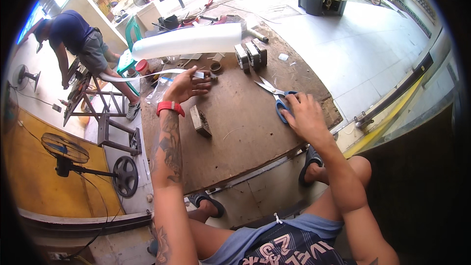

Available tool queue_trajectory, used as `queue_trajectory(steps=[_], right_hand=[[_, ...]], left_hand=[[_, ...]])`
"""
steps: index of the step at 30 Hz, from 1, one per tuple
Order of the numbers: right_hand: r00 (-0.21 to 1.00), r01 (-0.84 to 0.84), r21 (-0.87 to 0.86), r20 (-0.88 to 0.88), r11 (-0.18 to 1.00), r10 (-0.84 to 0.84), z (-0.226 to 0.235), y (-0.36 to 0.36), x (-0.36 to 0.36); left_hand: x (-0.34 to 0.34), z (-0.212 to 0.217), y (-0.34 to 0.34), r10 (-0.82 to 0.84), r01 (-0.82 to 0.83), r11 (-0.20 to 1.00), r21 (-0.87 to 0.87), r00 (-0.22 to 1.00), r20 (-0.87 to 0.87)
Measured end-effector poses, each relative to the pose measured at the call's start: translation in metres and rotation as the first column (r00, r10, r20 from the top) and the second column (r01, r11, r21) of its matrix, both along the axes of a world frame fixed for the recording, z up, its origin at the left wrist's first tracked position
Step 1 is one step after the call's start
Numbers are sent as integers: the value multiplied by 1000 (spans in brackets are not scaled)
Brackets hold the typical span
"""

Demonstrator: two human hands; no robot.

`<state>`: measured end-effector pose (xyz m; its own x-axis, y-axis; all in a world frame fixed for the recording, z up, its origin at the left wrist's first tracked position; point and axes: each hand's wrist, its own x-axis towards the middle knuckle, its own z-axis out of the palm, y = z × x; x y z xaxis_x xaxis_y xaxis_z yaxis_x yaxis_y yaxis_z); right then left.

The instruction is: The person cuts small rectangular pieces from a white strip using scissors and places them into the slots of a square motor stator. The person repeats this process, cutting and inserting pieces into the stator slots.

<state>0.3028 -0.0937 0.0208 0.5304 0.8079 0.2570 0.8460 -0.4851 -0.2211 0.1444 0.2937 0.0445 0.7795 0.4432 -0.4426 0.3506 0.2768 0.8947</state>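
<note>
A long white strip (164,72) runs from the left to my left hand (188,86), which pinches it near its end, the other fingers spread a little. Over the right part of the wooden table (235,137), my right hand (306,114) has its fingertips on the blue handles of a pair of scissors (268,87). The scissors' blades are parted and point away to the left. Between my forearms lies a small block with pale sides (200,120). A small brown round container (215,67) sits just beyond my left fingers.
A large white roll (189,40) lies across the table's far side, beside several dark-and-white blocks (250,56). Tools clutter the back edge. A red-lidded jar (142,66) stands at left. Further left, a person (78,39) bends over a metal frame; a fan (64,149) stands nearer.
</note>
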Motion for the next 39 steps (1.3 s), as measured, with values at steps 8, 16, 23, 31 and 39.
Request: queue_trajectory(steps=[8, 16, 23, 31, 39], right_hand=[[993, -34, 65, 117, 997, 26, -7, 1, -1], [989, -32, 61, 148, 998, 22, -11, 1, 1], [996, -13, -71, 83, 997, 19, 1, 8, 1], [982, -38, 45, -184, 998, 46, 27, 2, 8], [788, -38, 377, -558, 925, 260, 42, -11, -24]], left_hand=[[-7, 9, 31, 246, -254, 957, 137, 966, 76], [-111, -19, 49, 472, -321, 812, 487, 853, -225], [-109, 15, -18, 380, -439, 899, -10, 768, 515], [-133, 11, -213, 658, -625, 723, -294, 495, 568], [-104, -20, -268, 723, -762, 522, -383, 157, 673]])
